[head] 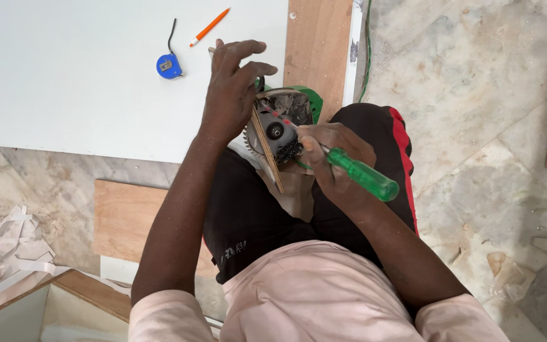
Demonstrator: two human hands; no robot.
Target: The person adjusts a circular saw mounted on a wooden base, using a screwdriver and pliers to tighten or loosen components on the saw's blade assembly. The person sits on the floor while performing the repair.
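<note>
My left hand (230, 88) rests on top of a green circular saw (286, 114) that lies on my lap, steadying its toothed blade and base plate. A thin wooden strip (267, 152) leans against the blade. My right hand (330, 158) grips a screwdriver with a clear green handle (365, 177); its tip meets the bolt at the blade's centre (276, 131).
A large white board (96, 76) lies on the marble floor with a blue tape measure (169, 65) and an orange pencil (210, 26) on it. Brown wooden boards (318, 44) lie beside and under it. Torn white strips (7, 247) litter the lower left.
</note>
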